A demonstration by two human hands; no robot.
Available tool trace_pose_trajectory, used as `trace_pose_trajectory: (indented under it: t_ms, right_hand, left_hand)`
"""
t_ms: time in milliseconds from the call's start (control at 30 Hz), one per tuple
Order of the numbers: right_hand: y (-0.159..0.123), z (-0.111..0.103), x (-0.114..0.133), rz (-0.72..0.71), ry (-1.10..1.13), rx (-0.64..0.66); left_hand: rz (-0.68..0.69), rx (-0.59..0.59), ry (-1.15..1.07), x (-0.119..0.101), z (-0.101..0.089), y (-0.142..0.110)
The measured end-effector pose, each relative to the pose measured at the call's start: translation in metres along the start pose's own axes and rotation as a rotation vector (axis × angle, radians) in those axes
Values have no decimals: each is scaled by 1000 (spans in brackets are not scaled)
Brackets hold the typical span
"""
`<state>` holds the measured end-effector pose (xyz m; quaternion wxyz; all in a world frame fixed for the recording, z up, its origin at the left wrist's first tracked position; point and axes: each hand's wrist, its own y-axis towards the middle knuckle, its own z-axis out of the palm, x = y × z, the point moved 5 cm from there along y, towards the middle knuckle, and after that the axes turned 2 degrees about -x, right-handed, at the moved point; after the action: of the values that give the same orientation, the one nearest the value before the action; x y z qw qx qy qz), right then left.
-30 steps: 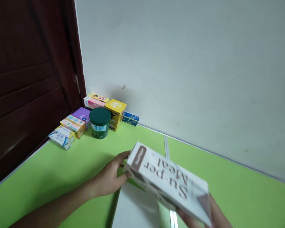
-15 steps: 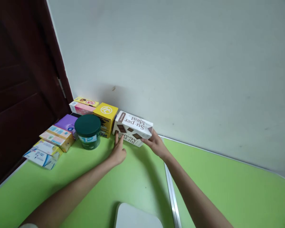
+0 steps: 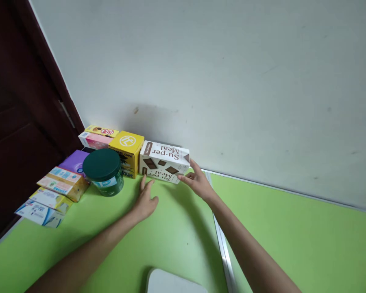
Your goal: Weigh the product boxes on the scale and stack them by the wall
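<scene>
A white "Su-per Meal" box (image 3: 164,161) with brown squares lies on the green table (image 3: 293,236) against the wall, right beside a yellow box (image 3: 126,152). My left hand (image 3: 146,199) rests on the table just in front of the box's left end, fingers stretched toward it. My right hand (image 3: 197,181) is at the box's right end, fingers spread and touching or nearly touching it. Neither hand grips anything.
A dark green round tub (image 3: 103,171) stands left of the yellow box. Several small boxes, pink (image 3: 94,140), purple (image 3: 76,160) and others (image 3: 42,207), line the dark door (image 3: 15,134) side. A white flat object (image 3: 173,285) lies at the near edge. A metal seam (image 3: 221,240) crosses the table.
The white box went from held over the near table to lying by the yellow box at the wall. Both hands have since loosened and drawn slightly back from it.
</scene>
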<state>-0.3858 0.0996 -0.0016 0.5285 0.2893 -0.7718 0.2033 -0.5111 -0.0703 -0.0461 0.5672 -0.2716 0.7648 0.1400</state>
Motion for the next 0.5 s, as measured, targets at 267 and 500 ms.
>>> trace_pose_trajectory:
  t_ms: [267, 500]
  right_hand:
    - [-88, 5, 19, 123, -192, 204]
    - [-182, 45, 63, 115, -345, 592]
  left_hand:
    - [91, 224, 179, -5, -43, -73]
    - [-45, 459, 181, -42, -32, -135]
